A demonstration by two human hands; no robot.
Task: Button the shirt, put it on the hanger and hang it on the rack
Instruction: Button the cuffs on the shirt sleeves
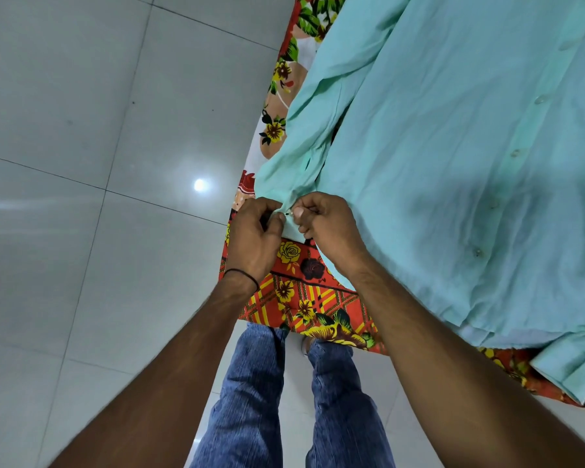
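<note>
- Lying spread across the bed, the mint-green shirt (pixel 453 163) covers most of the floral bedsheet (pixel 301 292), with its hem near the bed's near edge.
- A row of buttons (pixel 515 152) runs down the shirt's front, well apart from both hands.
- One sleeve (pixel 294 146) trails along the bed's left edge, and its cuff (pixel 286 211) ends right between the hands.
- The left hand (pixel 254 231) has its fingers curled and pinches the cuff from the left side, its thumb pressed on the cloth.
- The right hand (pixel 328 224) pinches the same cuff from the right, fingers curled, its wrist lying over the shirt's lower edge.
- The two hands sit close together, thumbs almost touching; whether a button is held there is too small to tell.
- A thin black band (pixel 242 276) circles the left wrist.
- Blue jeans (pixel 250 383) and a pale tiled floor (pixel 81 130) show beside and below the bed.
</note>
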